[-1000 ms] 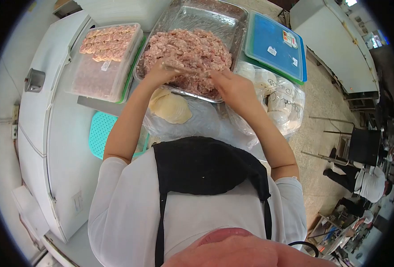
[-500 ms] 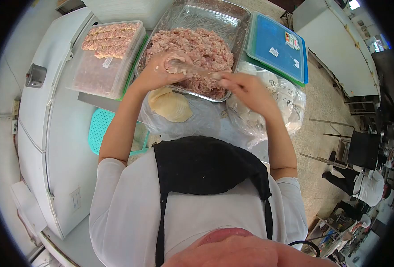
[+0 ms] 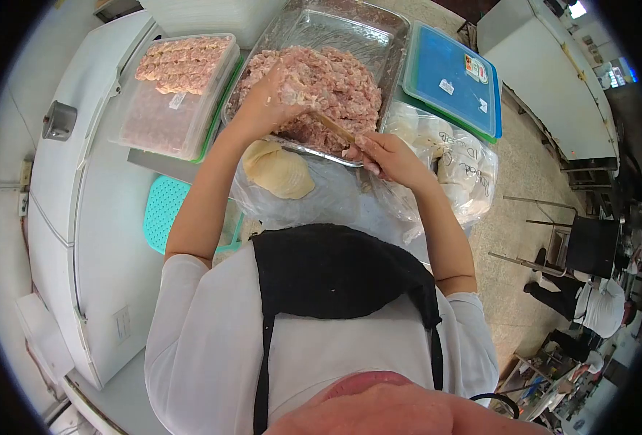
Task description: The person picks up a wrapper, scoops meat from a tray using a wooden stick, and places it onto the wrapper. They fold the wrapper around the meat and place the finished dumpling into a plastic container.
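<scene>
My left hand (image 3: 266,105) is cupped over the near left side of the meat tray. It holds a pale dough wrapper with meat on it, mostly hidden by the fingers and blending with the meat behind. My right hand (image 3: 393,158), at the tray's near right corner, grips a narrow flat spatula (image 3: 335,129) whose far end points toward my left hand. Raw minced meat (image 3: 335,76) is heaped in the metal tray (image 3: 390,36). Just below my left wrist, a stack of round dough wrappers (image 3: 281,172) rests on clear plastic.
Filled pieces sit in rows in a plastic container (image 3: 168,119) at left. Blue-lidded containers (image 3: 451,80) stand at right above bagged pale dough (image 3: 458,159). A turquoise basket (image 3: 165,210) is lower left. Another person (image 3: 600,304) is at far right, near a chair (image 3: 593,246).
My right hand has drawn the spatula slightly down and toward me, away from my left hand. My left hand has tilted up a little, with its fingers nearer the meat.
</scene>
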### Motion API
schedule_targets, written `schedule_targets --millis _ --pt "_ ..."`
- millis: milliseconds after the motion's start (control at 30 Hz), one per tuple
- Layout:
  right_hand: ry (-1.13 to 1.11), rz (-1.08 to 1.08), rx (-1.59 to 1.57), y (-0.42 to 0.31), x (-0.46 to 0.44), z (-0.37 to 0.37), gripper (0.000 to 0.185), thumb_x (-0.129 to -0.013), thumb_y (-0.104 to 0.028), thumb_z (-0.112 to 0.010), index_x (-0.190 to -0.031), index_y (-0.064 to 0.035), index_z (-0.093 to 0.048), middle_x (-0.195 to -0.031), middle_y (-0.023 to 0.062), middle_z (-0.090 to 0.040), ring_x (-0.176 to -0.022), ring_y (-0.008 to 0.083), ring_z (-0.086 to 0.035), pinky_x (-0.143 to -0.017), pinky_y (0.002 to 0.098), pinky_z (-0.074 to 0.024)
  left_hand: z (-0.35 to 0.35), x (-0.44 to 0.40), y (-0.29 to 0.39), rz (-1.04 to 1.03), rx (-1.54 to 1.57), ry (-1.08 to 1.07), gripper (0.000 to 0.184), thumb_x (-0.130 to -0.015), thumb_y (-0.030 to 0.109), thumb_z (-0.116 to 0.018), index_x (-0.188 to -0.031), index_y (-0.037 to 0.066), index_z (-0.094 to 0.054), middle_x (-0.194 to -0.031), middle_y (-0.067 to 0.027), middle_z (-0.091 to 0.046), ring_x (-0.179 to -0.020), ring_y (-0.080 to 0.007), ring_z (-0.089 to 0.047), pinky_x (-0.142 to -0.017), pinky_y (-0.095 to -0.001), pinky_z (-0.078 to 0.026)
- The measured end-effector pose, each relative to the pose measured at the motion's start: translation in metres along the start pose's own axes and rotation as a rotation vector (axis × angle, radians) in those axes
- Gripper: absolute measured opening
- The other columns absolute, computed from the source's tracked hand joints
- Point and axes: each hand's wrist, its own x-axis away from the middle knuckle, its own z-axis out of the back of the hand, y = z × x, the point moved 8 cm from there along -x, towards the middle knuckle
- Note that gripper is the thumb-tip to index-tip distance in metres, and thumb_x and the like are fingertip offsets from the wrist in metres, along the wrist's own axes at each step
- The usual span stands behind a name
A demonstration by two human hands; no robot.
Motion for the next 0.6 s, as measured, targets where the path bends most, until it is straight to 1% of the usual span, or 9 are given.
schedule_targets --millis 67,100,167,300,367,500,567,600 --pt "0.039 -0.021 -0.036 0.000 0.002 0.001 0.040 -0.103 -0.033 -0.040 -0.097 -0.0028 -0.066 -0.057 -0.0044 -0.043 -0.045 0.0039 -0.036 -0.041 0.0202 -0.0285 -0.002 0.000 -0.007 0.060 0.184 -0.058 0.081 -0.071 0.015 -0.077 -0.142 0.010 -0.038 -0.136 -0.0183 -0.051 -0.126 -0.0313 -0.049 -0.105 -0.0378 -0.038" --pt "0.042 -0.023 -0.035 -0.003 0.003 0.003 0.040 -0.103 -0.033 -0.040 -0.097 -0.0028 -0.066 -0.057 -0.0044 -0.043 -0.045 0.0039 -0.036 -0.041 0.0202 -0.0285 -0.001 -0.001 -0.005 0.058 0.187 -0.059 0.081 -0.071 0.015 -0.077 -0.142 0.010 -0.038 -0.136 -0.0183 -0.051 -0.126 -0.0313 -0.049 -0.105 -0.0378 -0.038" --pt "0.048 -0.049 -0.028 -0.008 0.004 0.005 0.041 -0.102 -0.033 -0.043 -0.090 -0.0001 -0.065 -0.055 -0.0016 -0.046 -0.050 0.0079 -0.042 -0.050 0.0252 -0.0359 0.001 -0.001 0.004 0.025 0.117 -0.088 0.083 -0.070 0.017 -0.078 -0.142 0.010 -0.038 -0.136 -0.0194 -0.051 -0.126 -0.0330 -0.049 -0.105 -0.0388 -0.039" --pt "0.061 -0.064 -0.040 -0.007 0.001 0.005 0.041 -0.102 -0.033 -0.043 -0.091 -0.0009 -0.065 -0.054 -0.0018 -0.046 -0.050 0.0077 -0.042 -0.049 0.0251 -0.0355 -0.005 -0.002 -0.004 0.032 0.022 -0.048 0.084 -0.069 0.017 -0.079 -0.142 0.010 -0.039 -0.134 -0.0205 -0.052 -0.125 -0.0352 -0.049 -0.104 -0.0400 -0.039" --pt "0.066 -0.038 -0.047 -0.005 -0.001 0.005 0.040 -0.103 -0.033 -0.041 -0.098 -0.0024 -0.066 -0.056 -0.0041 -0.042 -0.044 0.0037 -0.035 -0.040 0.0202 -0.0272 -0.006 0.000 -0.008 -0.044 -0.070 0.027 0.084 -0.068 0.018 -0.079 -0.142 0.011 -0.040 -0.130 -0.0218 -0.053 -0.122 -0.0369 -0.050 -0.103 -0.0408 -0.040" --pt "0.094 -0.094 -0.066 -0.005 0.001 0.013 0.040 -0.103 -0.034 -0.042 -0.101 -0.0024 -0.067 -0.056 -0.0051 -0.039 -0.045 0.0032 -0.033 -0.042 0.0196 -0.0266 -0.008 0.003 -0.012 -0.030 -0.112 0.040 0.082 -0.068 0.018 -0.079 -0.140 0.012 -0.041 -0.127 -0.0213 -0.055 -0.119 -0.0368 -0.052 -0.101 -0.0413 -0.042" --pt "0.094 -0.011 0.137 -0.011 -0.001 0.016 0.035 -0.100 -0.031 -0.047 -0.101 -0.0020 -0.066 -0.062 0.0054 -0.057 -0.056 0.0144 -0.055 -0.056 0.0282 -0.0440 -0.012 0.003 -0.012 0.034 -0.009 -0.035 0.067 -0.069 0.017 -0.077 -0.131 0.012 -0.052 -0.117 -0.0186 -0.061 -0.111 -0.0350 -0.057 -0.096 -0.0405 -0.044" --pt "0.091 -0.010 0.137 -0.011 -0.001 0.014 0.035 -0.100 -0.031 -0.047 -0.101 -0.0020 -0.066 -0.062 0.0054 -0.057 -0.056 0.0144 -0.055 -0.056 0.0282 -0.0440 -0.012 0.002 -0.011 0.036 -0.010 -0.033 0.067 -0.069 0.017 -0.077 -0.131 0.012 -0.052 -0.117 -0.0186 -0.061 -0.111 -0.0350 -0.057 -0.096 -0.0405 -0.044"
